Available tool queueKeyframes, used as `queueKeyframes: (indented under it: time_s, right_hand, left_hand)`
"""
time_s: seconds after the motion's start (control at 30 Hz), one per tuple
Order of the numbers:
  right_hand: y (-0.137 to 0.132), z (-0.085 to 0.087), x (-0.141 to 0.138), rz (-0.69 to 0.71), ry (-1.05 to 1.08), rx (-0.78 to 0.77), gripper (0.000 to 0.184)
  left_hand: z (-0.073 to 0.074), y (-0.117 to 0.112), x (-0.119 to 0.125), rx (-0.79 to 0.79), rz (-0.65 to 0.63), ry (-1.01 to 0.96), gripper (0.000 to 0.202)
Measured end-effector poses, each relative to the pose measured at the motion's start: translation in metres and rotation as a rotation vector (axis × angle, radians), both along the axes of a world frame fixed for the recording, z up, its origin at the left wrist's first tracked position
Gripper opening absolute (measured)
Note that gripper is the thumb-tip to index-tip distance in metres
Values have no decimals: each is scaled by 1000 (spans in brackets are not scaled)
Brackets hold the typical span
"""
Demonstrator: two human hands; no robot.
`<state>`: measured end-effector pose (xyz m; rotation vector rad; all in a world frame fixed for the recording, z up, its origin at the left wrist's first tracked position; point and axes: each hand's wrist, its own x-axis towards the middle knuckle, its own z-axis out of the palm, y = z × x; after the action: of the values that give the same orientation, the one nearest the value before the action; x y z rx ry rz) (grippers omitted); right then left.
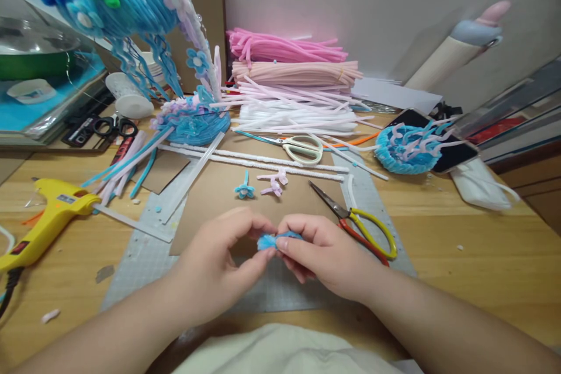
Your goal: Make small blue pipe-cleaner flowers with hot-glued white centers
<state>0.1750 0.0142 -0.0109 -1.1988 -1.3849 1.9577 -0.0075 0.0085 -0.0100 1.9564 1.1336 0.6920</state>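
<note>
Both hands meet over the brown cardboard sheet at the table's front. My left hand and my right hand pinch a small blue pipe-cleaner piece between their fingertips; most of it is hidden by the fingers. Just beyond the hands lie a tiny blue pipe-cleaner flower and a small lilac one. Scissors with yellow and red handles lie right beside my right hand.
A yellow glue gun lies at the left. White-handled scissors, stacks of pink and white pipe cleaners, a large blue flower ornament, a blue woven basket on a phone, and a grey cutting mat surround the cardboard.
</note>
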Motion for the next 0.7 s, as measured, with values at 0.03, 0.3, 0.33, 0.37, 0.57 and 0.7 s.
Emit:
queueKeyframes:
  time_s: [0.03,0.3,0.33,0.37,0.57,0.7]
  right_hand:
    - [0,0,0,-8,-26,15,19]
    - [-14,-7,-11,-216,71,-13,23]
    - [-16,-9,-12,-239,88,-30,23]
    - [-17,-11,-13,-245,101,-44,24]
    - [-10,-10,0,-2,-7,238,27]
    - [-3,0,9,160,-294,743,16]
  left_hand:
    - [0,0,-1,20,-22,32,10]
    - [-6,-7,2,109,78,-40,16]
    - [-6,-7,3,104,106,-61,16]
    - [-7,-8,4,90,125,-78,16]
    - [-6,-3,5,-63,48,-158,13]
    - [-4,-4,5,-129,60,-138,10]
